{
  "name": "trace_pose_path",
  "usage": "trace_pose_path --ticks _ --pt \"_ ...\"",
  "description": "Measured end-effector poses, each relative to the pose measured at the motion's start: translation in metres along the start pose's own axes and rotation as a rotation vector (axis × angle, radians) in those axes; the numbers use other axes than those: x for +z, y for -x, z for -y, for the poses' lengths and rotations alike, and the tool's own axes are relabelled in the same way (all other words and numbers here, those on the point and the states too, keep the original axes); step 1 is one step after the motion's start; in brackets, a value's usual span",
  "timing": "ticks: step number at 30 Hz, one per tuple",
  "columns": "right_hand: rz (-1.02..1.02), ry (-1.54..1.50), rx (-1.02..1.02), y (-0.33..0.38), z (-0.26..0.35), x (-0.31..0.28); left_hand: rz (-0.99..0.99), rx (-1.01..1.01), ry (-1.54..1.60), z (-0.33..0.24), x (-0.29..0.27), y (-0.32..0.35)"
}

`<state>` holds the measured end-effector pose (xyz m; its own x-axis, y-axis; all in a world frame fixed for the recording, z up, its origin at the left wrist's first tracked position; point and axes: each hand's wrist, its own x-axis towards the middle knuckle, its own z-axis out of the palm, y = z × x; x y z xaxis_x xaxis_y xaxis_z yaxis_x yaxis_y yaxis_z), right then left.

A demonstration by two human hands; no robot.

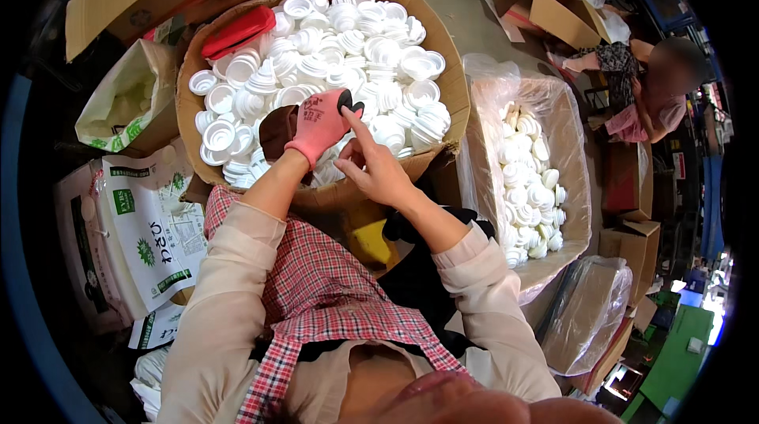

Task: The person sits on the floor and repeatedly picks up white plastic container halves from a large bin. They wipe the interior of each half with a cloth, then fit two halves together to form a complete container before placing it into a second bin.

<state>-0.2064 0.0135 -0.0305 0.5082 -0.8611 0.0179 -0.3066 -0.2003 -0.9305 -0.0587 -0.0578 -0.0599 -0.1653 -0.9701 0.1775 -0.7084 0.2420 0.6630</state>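
Your left hand (319, 125) wears a pink glove with black fingertips and sits over the near rim of the big cardboard box (452, 84). Fingers curled downward; you cannot tell from here whether they grip anything. Your right hand (378, 168) is bare, just beside the gloved one, forefinger stretched up and touching the glove's black thumb tip, other fingers loosely bent, nothing held.

The box is heaped with white plastic caps (348, 52), stacked in short columns, filling it almost to every edge. A red flat lid (237, 31) lies at the box's far left edge, on the caps.

To your right, a second carton lined with a clear plastic bag (553, 108) holds more white caps (528, 187), piled toward its near half.

Printed paper sacks (150, 226) lean at your left. Another person (648, 92) sits far right among cartons.
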Motion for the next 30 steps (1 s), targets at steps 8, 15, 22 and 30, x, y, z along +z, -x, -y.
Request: trace_pose_path --ticks 8,15,22,30 --pt "0.080 0.019 -0.112 0.003 0.000 0.002 -0.053 -0.126 -0.136 0.003 -0.003 -0.003" --pt "-0.108 0.059 -0.079 -0.002 -0.020 -0.001 0.012 0.017 0.022 -0.003 0.013 0.005" --pt "-0.045 0.138 -0.074 0.000 -0.023 -0.001 -0.018 0.110 0.035 0.003 0.020 0.011" --pt "-0.055 0.107 -0.054 0.000 -0.026 -0.003 0.115 0.036 0.095 0.000 0.017 0.006"
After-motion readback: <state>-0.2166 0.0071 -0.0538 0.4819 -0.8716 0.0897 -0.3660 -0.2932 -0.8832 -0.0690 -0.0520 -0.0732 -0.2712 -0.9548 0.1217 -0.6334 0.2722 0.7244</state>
